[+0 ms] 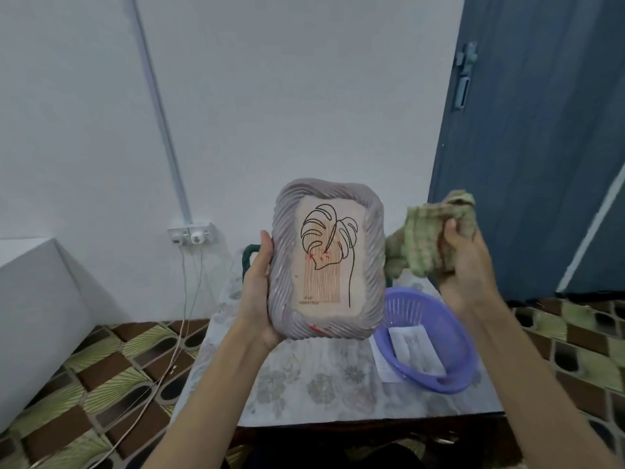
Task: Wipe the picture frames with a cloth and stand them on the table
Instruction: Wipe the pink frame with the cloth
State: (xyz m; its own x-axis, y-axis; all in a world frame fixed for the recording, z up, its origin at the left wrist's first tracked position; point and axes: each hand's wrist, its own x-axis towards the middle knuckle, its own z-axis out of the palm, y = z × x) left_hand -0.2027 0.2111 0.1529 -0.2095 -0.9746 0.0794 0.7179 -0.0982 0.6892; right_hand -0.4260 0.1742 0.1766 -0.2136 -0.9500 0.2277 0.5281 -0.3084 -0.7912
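**Picture frame held up, cloth beside it**

One picture frame (327, 260), upright, gripped along its left edge by left hand (257, 292), lifted above table (304, 394) and facing the camera; leaf drawing inside a ribbed grey border. One green checked cloth (426, 236), bunched in right hand (464, 265), fingers curled round it, just beside the frame's right edge; cannot tell whether touching. One purple basket (449, 384) on the flowered tablecloth, one white paper (416, 350) lying inside. One wall socket (192, 234) behind, two cables hanging to the patterned floor.
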